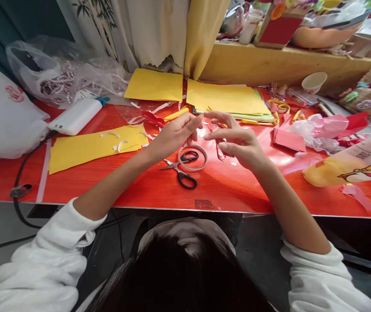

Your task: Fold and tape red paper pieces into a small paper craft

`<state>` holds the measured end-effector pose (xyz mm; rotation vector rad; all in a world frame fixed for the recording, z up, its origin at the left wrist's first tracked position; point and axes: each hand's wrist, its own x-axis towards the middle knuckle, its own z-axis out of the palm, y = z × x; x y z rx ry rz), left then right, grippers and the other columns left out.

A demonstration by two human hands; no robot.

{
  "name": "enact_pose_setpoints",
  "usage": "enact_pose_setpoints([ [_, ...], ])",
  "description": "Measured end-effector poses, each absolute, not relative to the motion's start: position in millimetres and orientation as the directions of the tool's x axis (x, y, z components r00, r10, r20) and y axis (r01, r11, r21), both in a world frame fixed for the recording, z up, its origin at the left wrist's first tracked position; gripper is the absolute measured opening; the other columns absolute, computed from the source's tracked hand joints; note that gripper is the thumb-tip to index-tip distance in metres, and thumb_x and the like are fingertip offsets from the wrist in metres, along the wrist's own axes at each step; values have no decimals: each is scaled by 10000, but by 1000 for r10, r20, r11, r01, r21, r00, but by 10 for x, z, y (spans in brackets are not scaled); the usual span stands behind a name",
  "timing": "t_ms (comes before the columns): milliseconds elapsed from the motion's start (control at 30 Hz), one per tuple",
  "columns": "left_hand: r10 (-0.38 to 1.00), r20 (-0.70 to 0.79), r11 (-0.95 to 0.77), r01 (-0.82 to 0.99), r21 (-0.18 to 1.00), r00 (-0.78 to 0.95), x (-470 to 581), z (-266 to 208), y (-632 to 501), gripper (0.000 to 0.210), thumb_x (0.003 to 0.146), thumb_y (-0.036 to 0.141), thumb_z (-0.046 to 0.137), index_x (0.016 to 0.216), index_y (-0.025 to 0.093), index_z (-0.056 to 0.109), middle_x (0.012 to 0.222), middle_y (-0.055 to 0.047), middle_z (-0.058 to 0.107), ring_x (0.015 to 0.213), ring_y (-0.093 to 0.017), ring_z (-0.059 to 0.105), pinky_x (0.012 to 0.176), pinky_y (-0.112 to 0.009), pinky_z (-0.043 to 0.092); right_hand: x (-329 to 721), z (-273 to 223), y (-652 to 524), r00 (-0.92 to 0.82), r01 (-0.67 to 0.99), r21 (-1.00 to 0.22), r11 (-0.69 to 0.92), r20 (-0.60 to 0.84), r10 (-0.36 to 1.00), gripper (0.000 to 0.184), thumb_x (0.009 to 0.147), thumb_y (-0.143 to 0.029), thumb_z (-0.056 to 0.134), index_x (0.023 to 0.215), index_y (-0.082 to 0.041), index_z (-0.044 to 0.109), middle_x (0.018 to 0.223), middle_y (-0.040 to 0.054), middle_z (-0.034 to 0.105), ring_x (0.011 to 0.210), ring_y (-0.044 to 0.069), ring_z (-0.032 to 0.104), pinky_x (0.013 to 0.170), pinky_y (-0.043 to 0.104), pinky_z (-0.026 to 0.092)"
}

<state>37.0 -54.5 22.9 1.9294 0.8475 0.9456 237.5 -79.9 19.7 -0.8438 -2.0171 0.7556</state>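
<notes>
My left hand [182, 128] is raised over the table with thumb and index finger pressed together. What it pinches, if anything, is too small to make out. Facing it, my right hand [242, 141] has its fingers spread, with the fingertips close to the left ones. Below the hands lies a pair of scissors [187, 181] with black handles, blades pointing left. A roll of clear tape [206, 159] rests as a ring over one handle loop. Just behind the hands are red paper scraps [154, 118] and a rolled yellow paper piece [176, 114].
Yellow sheets [84, 149] with white curled strips lie at left, near a white power bank [77, 117] and plastic bags [6, 112]. Stacked yellow paper [227, 96] sits at the back. To the right are pink paper [289, 141], crumpled tissue and a drink cup [351, 162].
</notes>
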Motion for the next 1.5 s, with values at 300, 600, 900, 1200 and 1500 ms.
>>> enact_pose_setpoints([
  [300, 785, 224, -366, 141, 920, 578, 370, 186, -525, 199, 864, 270, 521, 707, 148, 539, 671, 1, 556, 621, -73, 520, 603, -236, 422, 2364, 185, -776, -618, 456, -562, 690, 357, 700, 307, 735, -548, 639, 980, -374, 700, 1419, -63, 365, 1345, 285, 274, 1096, 528, 229],
  [600, 843, 200, -358, 244, 901, 499, 404, -10, -378, 242, 844, 321, 513, 701, 133, 569, 642, -2, 543, 588, -78, 475, 578, -232, 396, 2351, 138, -871, -471, 639, -303, 708, 574, 670, 393, 782, -589, 553, 1128, -422, 633, 1339, -23, 446, 1247, 270, 397, 1051, 443, 335],
  [900, 735, 162, -545, 431, 719, 658, 746, 53, -55, 190, 806, 247, 534, 677, 123, 598, 686, -23, 602, 662, -106, 523, 633, -249, 377, 2477, 185, -695, -210, 726, -515, 457, 467, 859, 459, 927, -519, 323, 1088, -265, 670, 1009, 58, 646, 991, 214, 596, 873, 386, 467],
  [1200, 730, 76, -527, 489, 695, 679, 897, -80, 82, 202, 780, 224, 538, 600, 132, 550, 584, 10, 525, 573, -90, 452, 595, -245, 333, 2680, 16, -501, -222, 814, -497, 301, 213, 951, 337, 863, -405, 483, 1038, -193, 678, 906, 65, 695, 790, 199, 625, 704, 343, 473],
  [1500, 731, 120, -575, 512, 638, 672, 938, -217, 121, 114, 769, 198, 557, 711, 116, 610, 684, -17, 595, 650, -114, 501, 636, -246, 356, 2821, -13, -444, -274, 832, -529, 169, -126, 953, 440, 754, -256, 597, 1193, -216, 577, 987, 72, 680, 801, 214, 643, 676, 360, 517],
])
